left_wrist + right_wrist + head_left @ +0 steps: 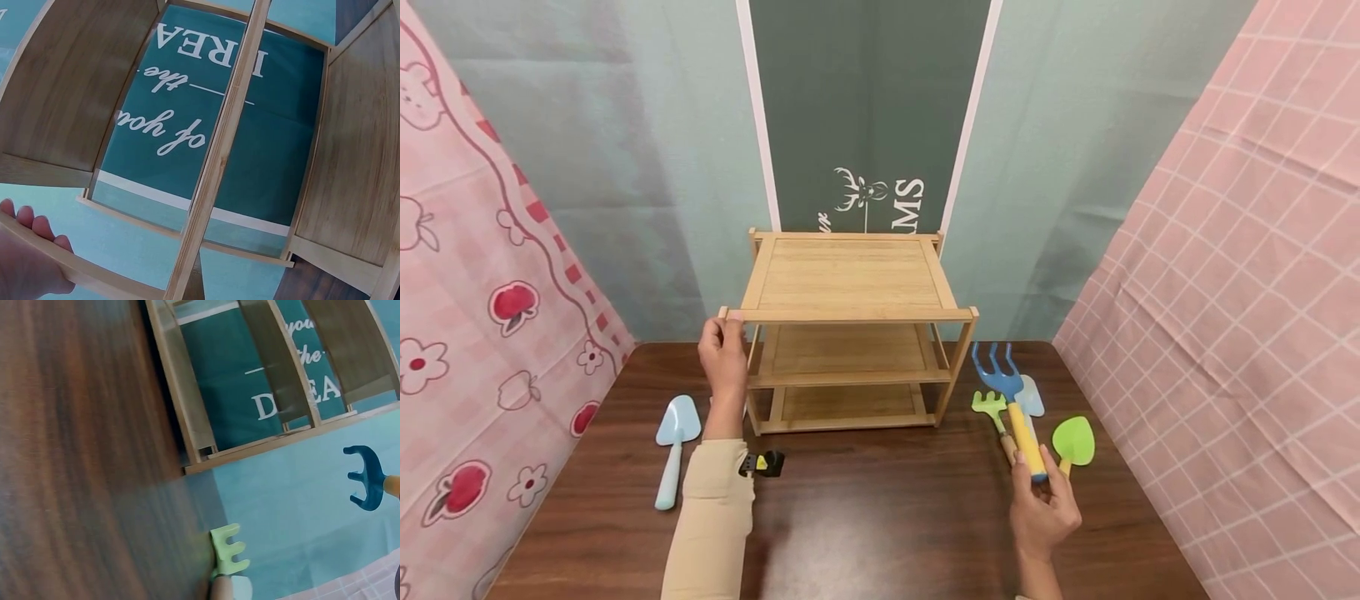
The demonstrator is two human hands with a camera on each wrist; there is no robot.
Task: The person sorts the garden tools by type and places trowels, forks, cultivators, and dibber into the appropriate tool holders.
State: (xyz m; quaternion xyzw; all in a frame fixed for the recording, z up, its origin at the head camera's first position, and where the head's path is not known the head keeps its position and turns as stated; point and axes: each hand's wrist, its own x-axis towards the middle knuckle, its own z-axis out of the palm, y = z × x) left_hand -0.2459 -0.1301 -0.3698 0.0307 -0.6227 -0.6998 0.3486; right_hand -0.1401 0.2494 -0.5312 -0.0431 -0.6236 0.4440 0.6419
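A three-tier wooden shelf rack (857, 275) stands at the back of the table. My left hand (725, 354) grips its top front rail at the left corner; in the left wrist view the fingers (42, 226) curl over that rail. On the right, my right hand (1043, 508) holds a toy garden fork (1022, 429) by the end of its yellow handle, its blue prongs pointing up and away. In the right wrist view the blue fork head (370, 478) shows, while the hand itself is out of sight. Behind the fork lies a small green rake (990, 406) with a brown handle.
A green shovel (1074, 440) and a pale blue-white tool (1032, 395) lie at the table's right. One light blue trowel (678, 421) rests on the left. Cloth curtains (1067, 167) hang behind and on both sides of the brown table (865, 517).
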